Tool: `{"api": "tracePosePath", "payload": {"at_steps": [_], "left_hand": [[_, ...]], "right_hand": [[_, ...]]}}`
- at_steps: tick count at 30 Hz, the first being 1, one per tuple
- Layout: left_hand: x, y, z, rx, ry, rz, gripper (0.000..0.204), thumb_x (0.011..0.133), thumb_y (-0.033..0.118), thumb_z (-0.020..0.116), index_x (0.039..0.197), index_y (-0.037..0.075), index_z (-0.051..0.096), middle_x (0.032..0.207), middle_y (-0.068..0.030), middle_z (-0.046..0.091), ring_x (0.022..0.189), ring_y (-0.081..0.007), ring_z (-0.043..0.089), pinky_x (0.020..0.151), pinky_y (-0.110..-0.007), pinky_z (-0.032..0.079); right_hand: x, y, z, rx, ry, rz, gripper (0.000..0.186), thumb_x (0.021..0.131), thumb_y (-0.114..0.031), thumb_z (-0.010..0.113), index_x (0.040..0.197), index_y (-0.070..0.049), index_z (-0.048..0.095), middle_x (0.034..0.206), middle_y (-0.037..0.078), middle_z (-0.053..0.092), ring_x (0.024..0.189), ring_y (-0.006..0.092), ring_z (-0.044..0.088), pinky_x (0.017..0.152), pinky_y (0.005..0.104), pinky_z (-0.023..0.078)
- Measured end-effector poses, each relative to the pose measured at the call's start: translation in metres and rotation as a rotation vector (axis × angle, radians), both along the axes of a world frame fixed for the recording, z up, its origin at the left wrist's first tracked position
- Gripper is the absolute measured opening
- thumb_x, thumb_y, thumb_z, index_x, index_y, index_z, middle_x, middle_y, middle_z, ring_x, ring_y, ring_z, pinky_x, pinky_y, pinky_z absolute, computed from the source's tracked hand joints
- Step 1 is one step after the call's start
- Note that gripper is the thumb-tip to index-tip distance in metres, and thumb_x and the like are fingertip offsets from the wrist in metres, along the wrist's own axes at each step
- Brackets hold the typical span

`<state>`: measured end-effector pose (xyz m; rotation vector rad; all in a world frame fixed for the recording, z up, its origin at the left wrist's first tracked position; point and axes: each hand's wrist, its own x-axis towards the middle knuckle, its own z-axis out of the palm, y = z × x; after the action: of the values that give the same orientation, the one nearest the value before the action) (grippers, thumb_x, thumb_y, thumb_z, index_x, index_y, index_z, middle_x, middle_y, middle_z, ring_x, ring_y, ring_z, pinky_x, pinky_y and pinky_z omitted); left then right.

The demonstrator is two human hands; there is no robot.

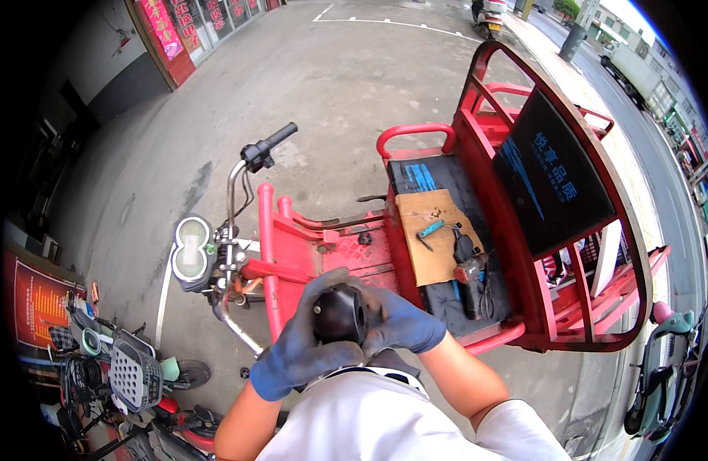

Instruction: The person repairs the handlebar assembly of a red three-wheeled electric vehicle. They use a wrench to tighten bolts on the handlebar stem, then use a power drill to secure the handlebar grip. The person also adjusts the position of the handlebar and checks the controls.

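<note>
In front of my waist I hold a black, rounded housing [338,315] with a small light spot on its side and a dark opening toward the right. My left hand [296,355], in a blue-grey work glove, wraps round its left side and underside. Gloved the same way, my right hand [400,319] grips it from the right, with the fingers bent against it. Just beyond my hands is the red floor of a cargo tricycle [362,250]. A sheet of cardboard [423,261] lies on its black seat, bearing a teal-handled tool [429,230] and part of a power drill [469,278].
To the left stand the tricycle's handlebar [273,140] and round twin gauge [191,250]. A red-framed backrest [554,177] rises at the right. Parked two-wheelers with a grey basket [135,376] crowd the lower left; a scooter [661,376] stands at the far right.
</note>
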<state>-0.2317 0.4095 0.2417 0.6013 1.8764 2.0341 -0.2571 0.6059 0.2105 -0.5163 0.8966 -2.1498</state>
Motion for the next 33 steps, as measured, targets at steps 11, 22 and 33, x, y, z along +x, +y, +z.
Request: {"api": "tracePosePath", "payload": {"at_steps": [11,22,33], "left_hand": [[0.010,0.020,-0.038,0.354,-0.353,0.391,0.084,0.068,0.000,0.078,0.139,0.004,0.033,0.110,-0.0154,0.057,0.091,-0.0293,0.065,0.081,-0.040,0.056],[0.042,-0.047,-0.048,0.864,-0.294,0.183,0.101,0.076,0.073,0.063,0.141,0.001,0.035,0.108,-0.0306,0.061,0.079,-0.0378,0.068,0.056,-0.039,0.057],[0.042,-0.047,-0.041,0.876,-0.403,0.126,0.102,0.079,0.069,0.063,0.146,0.001,0.029,0.119,-0.0341,0.055,0.099,-0.0451,0.064,0.077,-0.053,0.057]], "right_hand": [[-0.015,0.169,-0.223,1.652,0.724,-0.994,0.034,0.091,-0.029,0.062,0.116,-0.005,0.060,0.106,0.021,0.066,0.093,0.0319,0.065,0.078,0.0414,0.052],[-0.034,0.236,-0.305,2.317,-0.052,-0.575,0.052,0.078,-0.054,0.063,0.104,-0.009,0.064,0.107,0.021,0.067,0.098,0.0403,0.065,0.086,0.0495,0.051],[-0.021,0.280,-0.299,1.186,-0.323,-1.329,0.038,0.082,-0.032,0.068,0.091,0.005,0.064,0.084,0.012,0.066,0.071,0.0217,0.061,0.064,0.0351,0.048]]}}
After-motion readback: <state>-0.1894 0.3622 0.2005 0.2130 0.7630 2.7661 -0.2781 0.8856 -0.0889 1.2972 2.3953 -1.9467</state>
